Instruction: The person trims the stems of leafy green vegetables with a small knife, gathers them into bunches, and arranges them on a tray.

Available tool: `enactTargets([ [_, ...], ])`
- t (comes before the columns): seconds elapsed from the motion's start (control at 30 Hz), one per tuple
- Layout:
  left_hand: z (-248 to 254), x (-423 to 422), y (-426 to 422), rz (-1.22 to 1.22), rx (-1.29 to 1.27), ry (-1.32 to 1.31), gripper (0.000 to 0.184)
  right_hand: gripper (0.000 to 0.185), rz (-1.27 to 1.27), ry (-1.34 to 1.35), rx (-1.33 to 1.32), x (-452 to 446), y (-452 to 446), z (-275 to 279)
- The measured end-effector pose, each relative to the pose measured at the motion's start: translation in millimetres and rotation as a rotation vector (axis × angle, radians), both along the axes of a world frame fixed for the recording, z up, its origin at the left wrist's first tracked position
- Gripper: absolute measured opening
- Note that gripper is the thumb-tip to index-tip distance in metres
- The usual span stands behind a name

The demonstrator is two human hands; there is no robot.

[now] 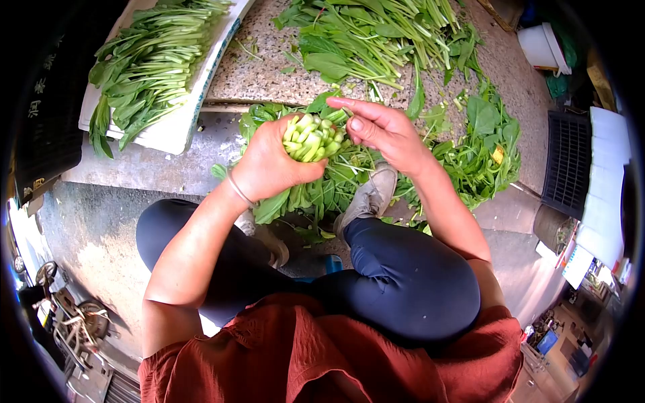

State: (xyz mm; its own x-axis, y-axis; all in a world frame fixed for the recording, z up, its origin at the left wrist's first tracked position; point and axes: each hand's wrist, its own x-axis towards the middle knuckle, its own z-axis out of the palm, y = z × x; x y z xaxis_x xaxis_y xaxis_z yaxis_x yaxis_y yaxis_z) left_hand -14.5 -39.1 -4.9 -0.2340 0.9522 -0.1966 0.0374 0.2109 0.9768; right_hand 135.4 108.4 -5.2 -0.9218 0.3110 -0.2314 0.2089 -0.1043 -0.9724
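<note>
My left hand is wrapped round a thick bunch of leafy greens. The pale cut stem ends face up toward me, and the leaves hang below the fist. Beside the bunch is my right hand, its forefinger stretched out and its thumb apart from it. The thumb tip is close to green stems at the bunch's right edge; whether it touches them I cannot tell. Under both hands lie loose leaves and stems, partly covered by the bunch and my arms.
A row of greens lies on a white board at upper left. More greens are heaped on the speckled stone slab, with a leaf pile at right. My shoes stand among leaves; a black crate is farther right.
</note>
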Motion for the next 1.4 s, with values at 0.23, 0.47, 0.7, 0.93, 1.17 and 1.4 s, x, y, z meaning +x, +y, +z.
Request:
enactTargets([
  [0.23,0,-1,-1,-0.054,-0.014,0.002,0.037,0.036,0.087,-0.057,-0.034,4,11,1],
  [0.47,7,2,0,-0.075,-0.047,-0.115,0.034,0.03,-0.158,-0.06,-0.253,4,13,-13],
  [0.7,1,-3,1,-0.028,-0.083,-0.309,0.048,0.019,-0.287,-0.028,0.047,-2,9,-18],
  [0.93,-4,-5,3,0.067,-0.096,-0.483,0.036,0.018,-0.119,-0.112,-0.007,-2,3,-5],
  [1.17,-7,-3,0,0.035,-0.135,-0.48,0.043,0.021,-0.107,-0.086,-0.093,-8,-4,-2],
  [1.4,-1,1,2,0.047,-0.101,-0.403,0.046,0.03,-0.521,-0.522,1.068,15,74,-71],
])
